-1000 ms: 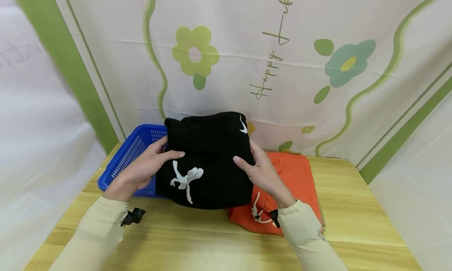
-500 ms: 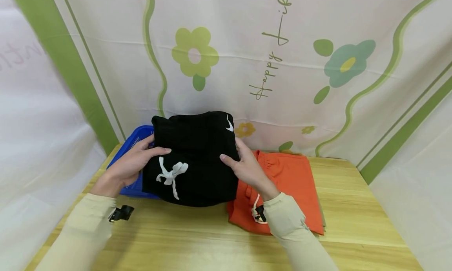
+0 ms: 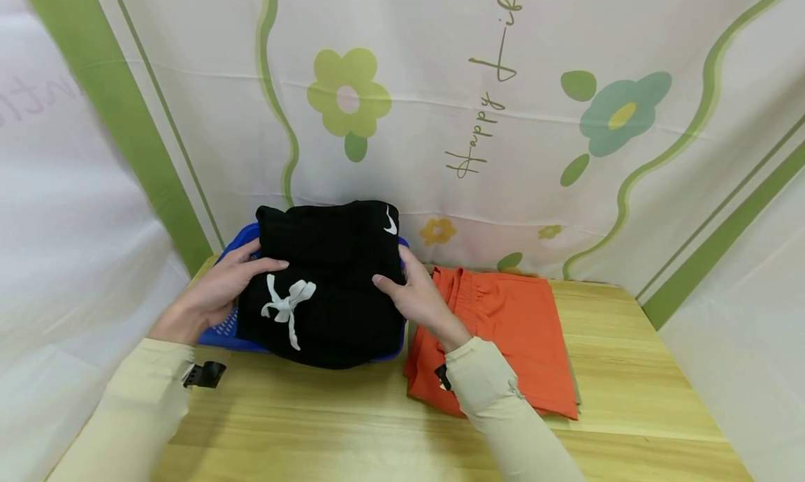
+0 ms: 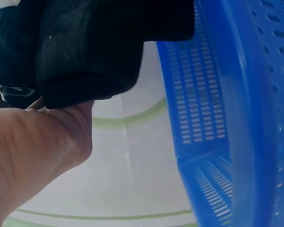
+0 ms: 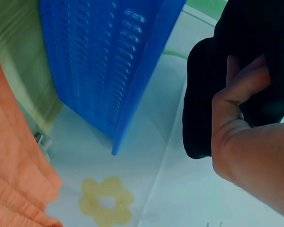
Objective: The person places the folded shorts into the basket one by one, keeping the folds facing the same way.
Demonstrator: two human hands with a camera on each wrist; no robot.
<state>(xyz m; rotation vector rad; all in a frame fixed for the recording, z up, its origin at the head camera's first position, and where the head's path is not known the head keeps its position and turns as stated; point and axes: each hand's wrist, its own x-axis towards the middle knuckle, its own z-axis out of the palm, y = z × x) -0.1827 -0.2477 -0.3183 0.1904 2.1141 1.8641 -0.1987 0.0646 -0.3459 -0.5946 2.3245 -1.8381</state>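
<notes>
Folded black drawstring pants (image 3: 333, 286), with a white bow and a white swoosh, are held between both hands over the blue plastic basket (image 3: 228, 334). The left hand (image 3: 216, 290) grips their left side, thumb on top. On the opposite side the right hand (image 3: 420, 293) pinches the edge, its thumb over the cloth and fingers beneath. In the left wrist view the basket (image 4: 248, 118) stands beside the bundle, a gap between them. The right wrist view also has the pants (image 5: 201, 104) apart from the basket's rim (image 5: 146, 80). Most of the basket's inside is hidden.
Folded orange shorts (image 3: 512, 335) lie on the wooden table (image 3: 629, 391) right of the basket, partly under the right forearm. A khaki edge shows beneath them. A printed curtain (image 3: 428, 119) hangs behind the table, and white cloth (image 3: 69, 209) closes the left side.
Both hands have carried the black pants leftward, from between basket and orange shorts to over the basket. More of the orange shorts and the basket's right rim now show.
</notes>
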